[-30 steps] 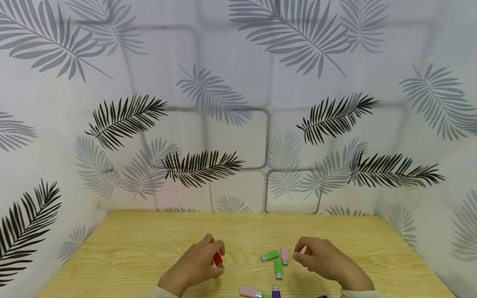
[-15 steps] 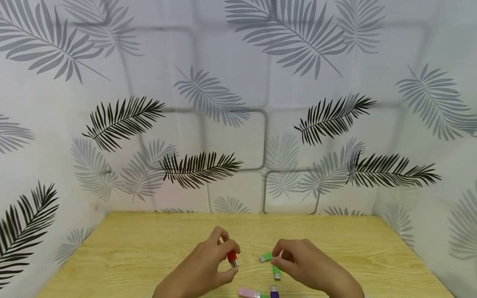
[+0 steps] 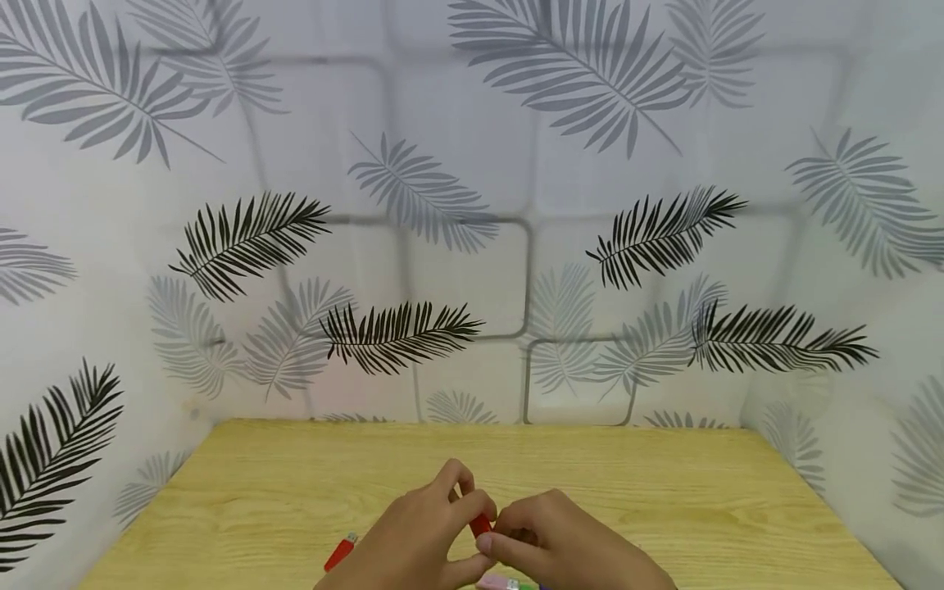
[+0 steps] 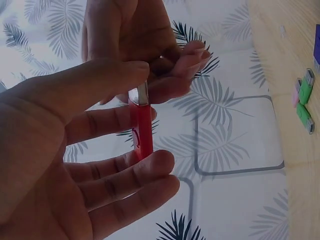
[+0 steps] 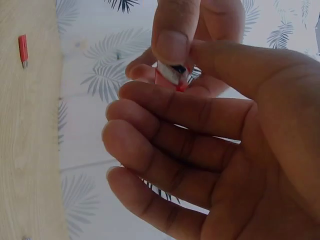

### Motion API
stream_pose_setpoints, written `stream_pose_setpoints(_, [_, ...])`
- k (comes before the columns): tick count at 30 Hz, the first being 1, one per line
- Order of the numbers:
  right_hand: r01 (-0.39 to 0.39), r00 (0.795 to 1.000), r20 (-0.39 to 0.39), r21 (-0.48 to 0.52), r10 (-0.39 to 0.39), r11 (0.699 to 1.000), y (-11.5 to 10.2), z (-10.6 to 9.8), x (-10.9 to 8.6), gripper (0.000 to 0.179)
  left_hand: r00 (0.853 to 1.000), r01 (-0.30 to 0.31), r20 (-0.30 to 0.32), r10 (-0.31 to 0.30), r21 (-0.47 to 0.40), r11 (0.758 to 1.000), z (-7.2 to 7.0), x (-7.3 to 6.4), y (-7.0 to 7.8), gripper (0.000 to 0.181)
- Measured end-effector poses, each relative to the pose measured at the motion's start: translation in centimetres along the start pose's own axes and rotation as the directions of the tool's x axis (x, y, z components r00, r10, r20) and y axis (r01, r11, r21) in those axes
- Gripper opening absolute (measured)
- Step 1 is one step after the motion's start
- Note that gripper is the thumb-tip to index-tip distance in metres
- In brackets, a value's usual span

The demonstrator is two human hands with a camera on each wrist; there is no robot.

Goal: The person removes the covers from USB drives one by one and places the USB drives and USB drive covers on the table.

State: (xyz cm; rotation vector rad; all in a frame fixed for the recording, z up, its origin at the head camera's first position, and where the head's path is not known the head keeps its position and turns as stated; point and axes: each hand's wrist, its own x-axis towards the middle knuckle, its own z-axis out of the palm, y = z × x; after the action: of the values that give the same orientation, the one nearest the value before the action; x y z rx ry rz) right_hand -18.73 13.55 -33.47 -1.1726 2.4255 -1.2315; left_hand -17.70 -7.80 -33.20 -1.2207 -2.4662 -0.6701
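Observation:
A red USB stick [image 3: 481,526] with a silver plug is held up between both hands over the table. My left hand [image 3: 424,528] grips it, thumb at the plug end and fingers along the red body [image 4: 142,127] in the left wrist view. From the right, my right hand [image 3: 564,541] meets it, thumb and index finger pinching at the stick. Seen from the right wrist, the plug end [image 5: 169,72] shows partly behind the fingertips. The other fingers of the right hand are loosely bent. A second red USB stick [image 3: 340,553] lies on the table left of the left hand.
In the left wrist view two green USB sticks [image 4: 306,90], a pink one [image 4: 296,92] and a purple object [image 4: 317,45] lie on the wooden table [image 3: 701,492]. Another pink stick [image 3: 494,582] lies just below the hands in the head view. A leaf-patterned wall covering [image 3: 442,279] stands behind.
My left hand has moved right with the red USB stick and my right hand has moved left to meet it. The second red stick, earlier hidden by the left arm, now shows.

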Motion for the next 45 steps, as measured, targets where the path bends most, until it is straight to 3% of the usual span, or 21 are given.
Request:
stream_pose_setpoints(4, [0.052, 0.998, -0.017, -0.049, -0.053, 0.997, -0.4, 0.2, 0.0, 0.035, 1.000, -0.005, -0.010, 0.006, 0.012, 1.000, 0.0, 0.0, 0.2, 0.018])
stream_pose_setpoints(9, [-0.002, 0.999, -0.046, -0.106, -0.003, 0.994, -0.9, -0.3, -0.4, 0.030, 1.000, -0.004, -0.029, 0.006, 0.062, 0.998, -0.3, 0.0, 0.2, 0.018])
stream_pose_setpoints(13, [-0.003, 0.998, -0.065, -0.125, -0.005, 0.992, -0.9, -0.6, -0.6, 0.024, 1.000, 0.011, 0.008, -0.011, 0.044, 0.999, -0.4, 0.0, 0.3, 0.017])
stream_pose_setpoints(23, [0.066, 0.992, -0.092, -0.166, -0.082, 0.984, -1.2, -0.3, -0.5, 0.030, 0.997, 0.026, 0.068, -0.026, -0.005, 1.000, -0.5, 0.0, 0.8, 0.019])
stream_pose_setpoints(35, [0.150, 0.980, -0.097, -0.201, -0.173, 0.968, -2.0, -0.2, -0.6, 0.035, 0.993, -0.064, 0.097, 0.074, -0.101, 0.993, -1.1, -0.2, 1.0, 0.020])
stream_pose_setpoints(45, [0.168, 0.983, -0.061, -0.110, -0.175, 0.980, -2.3, -0.2, -0.9, 0.031, 0.988, -0.097, 0.106, 0.114, -0.150, 0.984, -1.6, -0.5, 1.5, 0.018])
